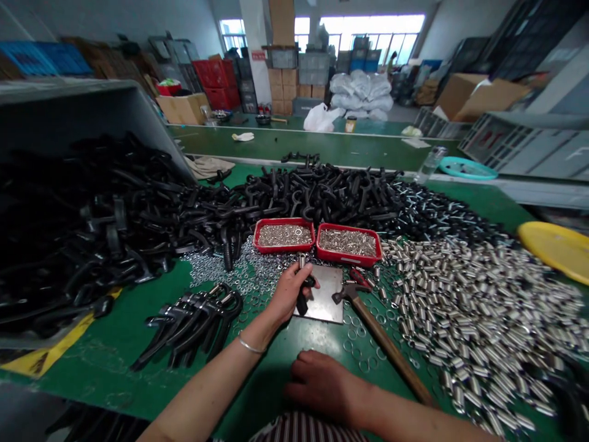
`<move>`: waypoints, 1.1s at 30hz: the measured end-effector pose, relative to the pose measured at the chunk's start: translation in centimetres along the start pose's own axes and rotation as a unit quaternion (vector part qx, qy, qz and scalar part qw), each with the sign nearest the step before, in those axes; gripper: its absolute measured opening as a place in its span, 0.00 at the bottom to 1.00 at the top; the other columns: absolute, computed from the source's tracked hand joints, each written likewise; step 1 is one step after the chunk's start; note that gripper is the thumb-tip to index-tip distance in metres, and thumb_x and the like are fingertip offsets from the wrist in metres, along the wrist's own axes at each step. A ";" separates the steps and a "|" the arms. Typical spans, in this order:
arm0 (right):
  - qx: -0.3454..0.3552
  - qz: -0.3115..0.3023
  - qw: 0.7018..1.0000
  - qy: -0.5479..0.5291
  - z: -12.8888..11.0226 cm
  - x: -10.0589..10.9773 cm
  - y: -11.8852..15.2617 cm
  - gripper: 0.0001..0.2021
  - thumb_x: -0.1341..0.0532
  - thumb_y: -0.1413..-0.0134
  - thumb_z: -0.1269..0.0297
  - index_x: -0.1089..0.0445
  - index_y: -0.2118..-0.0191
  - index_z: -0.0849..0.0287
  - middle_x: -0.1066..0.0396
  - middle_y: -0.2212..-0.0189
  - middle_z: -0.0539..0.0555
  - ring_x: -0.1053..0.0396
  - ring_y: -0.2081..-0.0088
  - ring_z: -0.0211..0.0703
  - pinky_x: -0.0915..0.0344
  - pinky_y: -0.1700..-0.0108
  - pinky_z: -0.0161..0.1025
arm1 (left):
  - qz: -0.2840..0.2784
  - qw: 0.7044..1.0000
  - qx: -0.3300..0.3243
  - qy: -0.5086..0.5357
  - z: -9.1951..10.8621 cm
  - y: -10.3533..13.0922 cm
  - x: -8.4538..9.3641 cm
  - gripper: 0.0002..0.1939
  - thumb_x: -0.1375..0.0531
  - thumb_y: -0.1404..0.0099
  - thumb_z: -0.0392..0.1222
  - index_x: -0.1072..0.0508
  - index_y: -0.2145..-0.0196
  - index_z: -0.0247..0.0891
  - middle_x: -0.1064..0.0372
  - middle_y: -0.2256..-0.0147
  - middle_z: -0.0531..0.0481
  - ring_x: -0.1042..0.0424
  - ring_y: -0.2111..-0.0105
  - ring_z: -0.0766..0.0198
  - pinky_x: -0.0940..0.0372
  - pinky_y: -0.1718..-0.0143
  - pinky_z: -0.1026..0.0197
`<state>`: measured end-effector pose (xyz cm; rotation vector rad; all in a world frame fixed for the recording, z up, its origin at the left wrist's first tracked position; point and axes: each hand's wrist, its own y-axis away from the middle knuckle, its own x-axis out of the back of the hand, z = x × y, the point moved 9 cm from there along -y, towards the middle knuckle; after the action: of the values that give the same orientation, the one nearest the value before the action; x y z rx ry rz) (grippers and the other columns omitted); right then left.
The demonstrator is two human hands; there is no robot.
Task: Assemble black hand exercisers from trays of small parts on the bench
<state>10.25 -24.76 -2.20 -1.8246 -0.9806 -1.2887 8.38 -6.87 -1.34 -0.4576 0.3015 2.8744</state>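
My left hand (pixel 289 288) is wrapped round a black handle (pixel 302 303) with a metal spring (pixel 302 261) standing at its top. It holds the handle upright over a flat metal plate (pixel 329 294). My right hand (pixel 322 382) is curled near the table's front edge, close to my body, and whatever its fingers may hold is hidden. To the right of the plate lies a hammer (pixel 377 334) with a wooden shaft, its head by the plate's edge. A red-handled tool (pixel 360 279) lies just behind the hammer head. Several black handles with springs (pixel 197 322) lie in a row to the left.
Two red trays (pixel 262 248) (pixel 324 255) of small metal parts stand behind the plate. Loose springs (pixel 478 307) are heaped on the right, black handles (pixel 331 190) at the back and left. Rings and nuts (pixel 230 270) are scattered around. A yellow lid (pixel 556 248) sits far right.
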 end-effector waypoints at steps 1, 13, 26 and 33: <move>0.012 -0.002 1.000 0.012 -0.5 -0.4 -0.3 0.07 0.42 0.35 0.61 0.32 0.65 0.54 0.33 0.69 0.50 0.39 0.64 0.44 0.43 0.64 0.39 | -0.002 1.000 -0.002 0.003 -0.1 0.0 -0.1 0.20 0.38 0.38 0.58 0.35 0.66 0.38 0.28 0.74 0.51 0.42 0.82 0.75 0.46 0.79 0.69; -0.358 0.348 0.730 -0.467 16.7 7.9 4.6 0.10 0.36 0.41 0.57 0.33 0.58 0.56 0.28 0.65 0.51 0.29 0.66 0.42 0.32 0.60 0.42 | 0.045 0.969 -0.154 -0.188 4.4 0.8 0.0 0.14 0.46 0.29 0.52 0.28 0.59 0.40 0.27 0.60 0.48 0.30 0.58 0.61 0.38 0.53 0.60; -0.287 0.280 0.473 -0.784 16.4 3.8 1.3 0.15 0.29 0.48 0.59 0.35 0.65 0.59 0.28 0.69 0.50 0.36 0.75 0.30 0.38 0.71 0.30 | 0.090 0.928 -0.180 -0.314 2.3 0.9 -1.0 0.11 0.47 0.29 0.50 0.34 0.61 0.40 0.31 0.61 0.45 0.32 0.57 0.57 0.39 0.53 0.55; -0.335 0.354 0.827 -0.282 17.4 9.3 3.4 0.10 0.34 0.44 0.57 0.33 0.64 0.56 0.28 0.70 0.51 0.30 0.68 0.44 0.34 0.64 0.41 | 0.052 0.950 -0.151 -0.267 2.2 0.5 -1.5 0.13 0.49 0.28 0.50 0.33 0.60 0.39 0.30 0.62 0.48 0.31 0.60 0.59 0.38 0.55 0.57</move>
<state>22.85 -9.69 1.66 -2.8344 0.0161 -0.6344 8.99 -7.07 1.29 0.3095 -0.2135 3.0082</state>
